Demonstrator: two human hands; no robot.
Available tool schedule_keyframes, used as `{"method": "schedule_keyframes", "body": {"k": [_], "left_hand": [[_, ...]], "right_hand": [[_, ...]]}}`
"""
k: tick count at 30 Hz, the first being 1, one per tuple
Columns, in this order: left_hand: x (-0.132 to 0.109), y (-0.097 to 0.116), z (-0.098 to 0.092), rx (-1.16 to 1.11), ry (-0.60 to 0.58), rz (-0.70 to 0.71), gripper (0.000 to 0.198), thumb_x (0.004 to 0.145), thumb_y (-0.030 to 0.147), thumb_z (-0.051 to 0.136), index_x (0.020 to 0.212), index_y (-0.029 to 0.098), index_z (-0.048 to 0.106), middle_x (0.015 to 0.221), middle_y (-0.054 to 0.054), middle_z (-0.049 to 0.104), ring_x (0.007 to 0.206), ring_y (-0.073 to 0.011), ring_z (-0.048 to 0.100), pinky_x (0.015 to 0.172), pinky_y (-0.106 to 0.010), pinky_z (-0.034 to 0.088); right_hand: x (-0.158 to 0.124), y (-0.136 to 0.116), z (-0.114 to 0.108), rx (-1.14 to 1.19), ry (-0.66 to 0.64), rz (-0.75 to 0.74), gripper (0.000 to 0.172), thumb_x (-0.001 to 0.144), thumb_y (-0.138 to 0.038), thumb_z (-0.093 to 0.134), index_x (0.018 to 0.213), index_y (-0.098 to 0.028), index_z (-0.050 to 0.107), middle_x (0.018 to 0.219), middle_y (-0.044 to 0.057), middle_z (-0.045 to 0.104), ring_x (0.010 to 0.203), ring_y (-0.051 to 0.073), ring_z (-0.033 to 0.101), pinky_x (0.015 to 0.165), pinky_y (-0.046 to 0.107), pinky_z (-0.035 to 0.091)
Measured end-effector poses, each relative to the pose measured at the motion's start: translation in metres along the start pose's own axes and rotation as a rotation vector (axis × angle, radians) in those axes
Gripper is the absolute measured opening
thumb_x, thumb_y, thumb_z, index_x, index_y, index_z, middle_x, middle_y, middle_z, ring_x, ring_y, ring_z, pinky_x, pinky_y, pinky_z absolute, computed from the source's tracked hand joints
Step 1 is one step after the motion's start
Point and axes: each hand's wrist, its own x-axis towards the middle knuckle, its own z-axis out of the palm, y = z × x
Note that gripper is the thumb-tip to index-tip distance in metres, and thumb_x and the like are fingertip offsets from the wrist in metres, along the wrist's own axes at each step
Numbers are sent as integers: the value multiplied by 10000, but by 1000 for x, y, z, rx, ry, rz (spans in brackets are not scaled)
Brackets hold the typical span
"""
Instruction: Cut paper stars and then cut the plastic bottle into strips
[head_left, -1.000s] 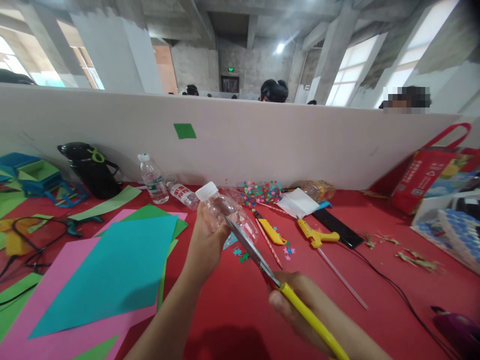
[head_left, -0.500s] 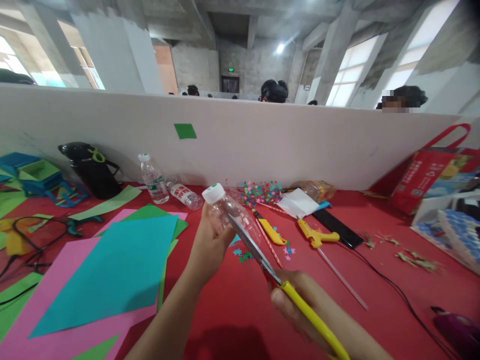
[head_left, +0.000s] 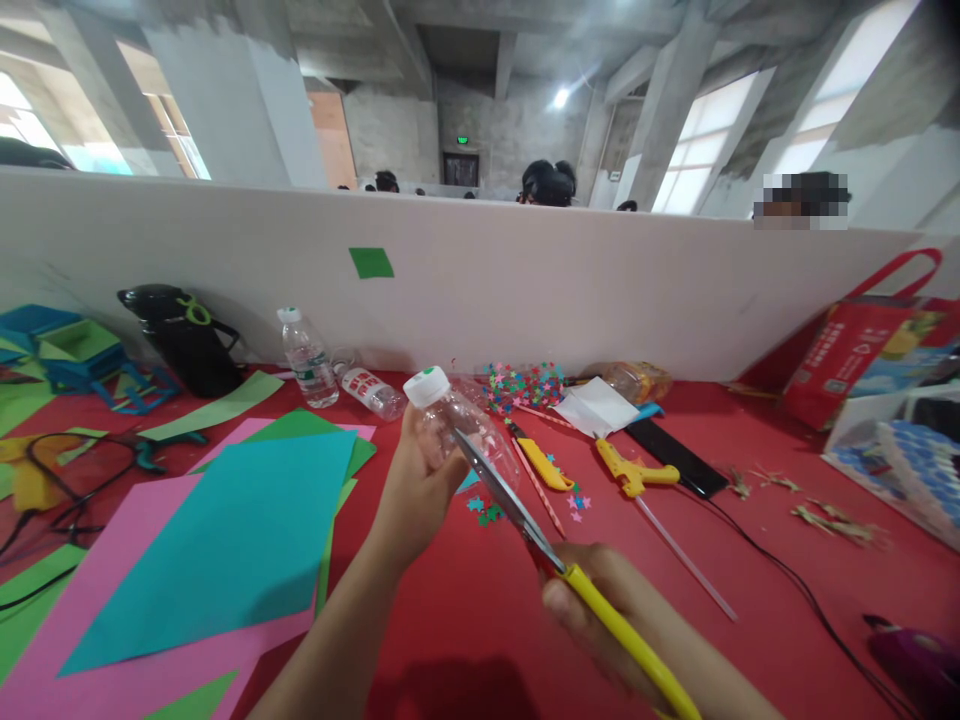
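Note:
My left hand (head_left: 421, 492) is closed round a clear plastic bottle (head_left: 484, 432) with a white cap, held tilted above the red table. In my right hand (head_left: 592, 600) is a pair of scissors (head_left: 517, 510) with yellow handles, whose blades point up and left. The blade tips lie at the bottle's side, over my left thumb; whether they pierce the plastic I cannot tell. Behind the bottle lie a yellow utility knife (head_left: 545, 460), a striped straw (head_left: 546, 500) and star-shaped confetti (head_left: 525, 388).
Blue and pink paper sheets (head_left: 225, 530) cover the left. Two more bottles (head_left: 309, 360) and a black flask (head_left: 180, 340) stand or lie near the white partition (head_left: 480, 290). To the right are a yellow glue gun (head_left: 634, 470), its cord, a black phone-like slab (head_left: 679, 455) and a red bag (head_left: 847, 350).
Almost nothing differs. The bottle and scissors are held in nearly the same place, with only a very slight shift to the left.

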Motion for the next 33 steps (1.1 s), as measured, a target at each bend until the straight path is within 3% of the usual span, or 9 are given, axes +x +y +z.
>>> {"method": "schedule_keyframes", "body": {"k": [6,11,16,20,24,33], "left_hand": [[-1,-1,0,-11,-45,1,268,780,199,657,1020,211,539,1140,-97,653,1069,-262,635,900,-402,499],[1,-4,-3,32,-39,-5,349,745,165,639,1059,221,500,1173,-93,632,1112,-268,602,966,-450,452],[2,-5,-4,15,-34,-2,396,730,154,617,1090,225,467,1092,-80,633,1074,-263,611,929,-448,471],[0,-9,-7,58,-68,10,410,743,137,592,1125,217,468,1123,-92,627,1083,-264,606,938,-444,467],[-4,-10,-2,129,-114,-5,460,721,97,595,1153,220,497,1201,-95,615,1204,-280,543,1050,-475,384],[-5,3,14,32,-26,-45,353,703,102,625,1015,236,529,1031,-48,661,1138,-273,595,1023,-457,421]], "right_hand": [[0,-4,-2,-27,6,-20,576,896,-771,333,693,-232,319,529,-75,322,463,81,287,445,258,150],[1,-1,2,-36,37,-17,600,884,-787,324,663,-231,288,567,-69,289,486,82,265,445,254,148],[2,3,3,-38,64,-26,599,888,-770,362,646,-226,290,600,-68,251,514,86,217,442,247,140],[1,-2,-2,-34,0,-33,610,882,-798,297,654,-232,285,583,-61,304,499,85,268,432,235,179],[-2,-5,-4,-31,31,-11,593,890,-789,293,692,-231,318,554,-60,372,477,84,330,422,214,232],[-3,-12,-7,15,1,62,625,847,-839,278,697,-233,315,553,-61,381,460,81,344,413,210,254]]}}
